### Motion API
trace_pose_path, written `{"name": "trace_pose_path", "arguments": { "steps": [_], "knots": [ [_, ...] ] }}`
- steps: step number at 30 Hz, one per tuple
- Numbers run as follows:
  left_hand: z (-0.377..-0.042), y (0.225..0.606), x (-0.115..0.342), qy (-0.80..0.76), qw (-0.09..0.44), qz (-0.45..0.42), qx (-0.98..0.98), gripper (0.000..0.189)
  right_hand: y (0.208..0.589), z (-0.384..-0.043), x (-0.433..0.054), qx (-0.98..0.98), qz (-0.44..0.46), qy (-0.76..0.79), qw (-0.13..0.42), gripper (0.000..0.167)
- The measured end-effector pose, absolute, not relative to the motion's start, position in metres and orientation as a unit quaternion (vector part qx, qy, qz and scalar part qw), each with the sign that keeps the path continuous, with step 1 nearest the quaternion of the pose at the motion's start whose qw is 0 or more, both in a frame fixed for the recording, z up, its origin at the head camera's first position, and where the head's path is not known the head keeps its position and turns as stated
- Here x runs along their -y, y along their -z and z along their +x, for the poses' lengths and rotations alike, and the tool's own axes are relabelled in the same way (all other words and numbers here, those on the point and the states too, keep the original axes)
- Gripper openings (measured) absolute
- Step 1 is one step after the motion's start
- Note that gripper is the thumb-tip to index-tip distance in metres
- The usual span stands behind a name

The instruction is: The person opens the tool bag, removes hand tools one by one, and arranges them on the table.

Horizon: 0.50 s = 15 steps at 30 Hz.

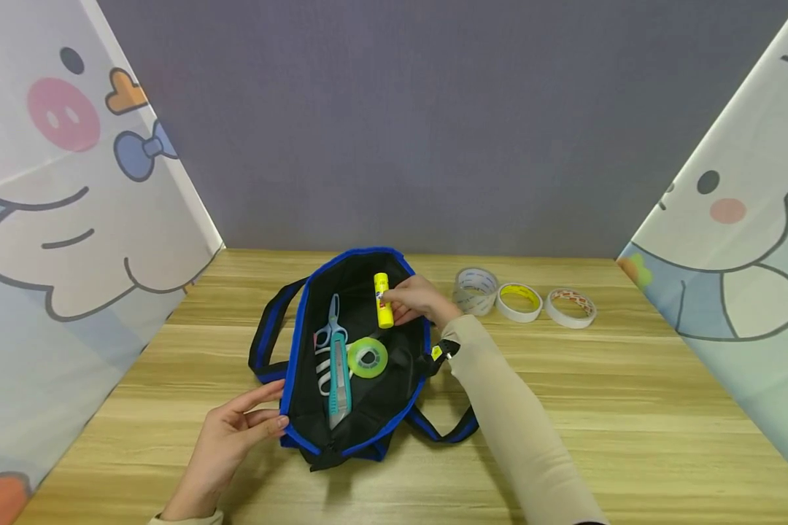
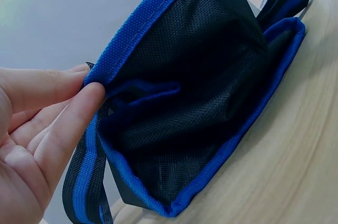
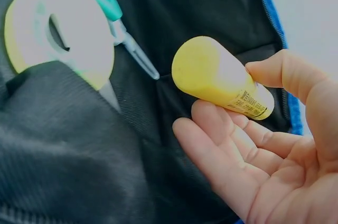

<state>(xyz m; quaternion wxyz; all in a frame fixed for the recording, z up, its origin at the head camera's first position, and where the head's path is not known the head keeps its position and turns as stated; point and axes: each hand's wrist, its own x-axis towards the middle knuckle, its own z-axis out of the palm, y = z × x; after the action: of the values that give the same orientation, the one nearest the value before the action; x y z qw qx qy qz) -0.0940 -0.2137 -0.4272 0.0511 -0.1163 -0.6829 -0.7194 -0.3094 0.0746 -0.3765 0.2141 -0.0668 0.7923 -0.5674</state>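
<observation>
A black bag (image 1: pixel 400 372) with blue trim lies with its mouth spread wide. My left hand (image 1: pixel 233 434) pinches the bag's near-left rim between thumb and fingers, as the left wrist view also shows. Over the bag's far right part, my right hand (image 1: pixel 415 299) holds a yellow glue stick (image 1: pixel 382 300) between thumb and fingers. Inside the bag are a teal utility knife (image 1: pixel 338 383), scissors with pale blue handles (image 1: pixel 332 328), a roll of yellow-green tape (image 1: pixel 368 357) and white handle loops (image 1: pixel 324 372) partly under the knife.
To the right of the bag, a clear tape roll (image 1: pixel 476 290), a white-edged roll with a yellow core (image 1: pixel 519 302) and another white roll (image 1: pixel 570 308) sit in a row on the wooden table (image 1: pixel 630 423). Bag straps (image 1: pixel 272 332) spread out on both sides. A grey panel (image 1: pixel 400 131) stands behind.
</observation>
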Motion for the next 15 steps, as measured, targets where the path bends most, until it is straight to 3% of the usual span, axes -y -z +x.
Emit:
{"name": "trace_pose_path", "arguments": {
  "steps": [15],
  "knots": [
    [-0.094,0.428,0.214,0.724,0.05,-0.134,0.675,0.046,0.361,-0.307,-0.11,-0.784,-0.091,0.576,0.213,0.039]
  ]
}}
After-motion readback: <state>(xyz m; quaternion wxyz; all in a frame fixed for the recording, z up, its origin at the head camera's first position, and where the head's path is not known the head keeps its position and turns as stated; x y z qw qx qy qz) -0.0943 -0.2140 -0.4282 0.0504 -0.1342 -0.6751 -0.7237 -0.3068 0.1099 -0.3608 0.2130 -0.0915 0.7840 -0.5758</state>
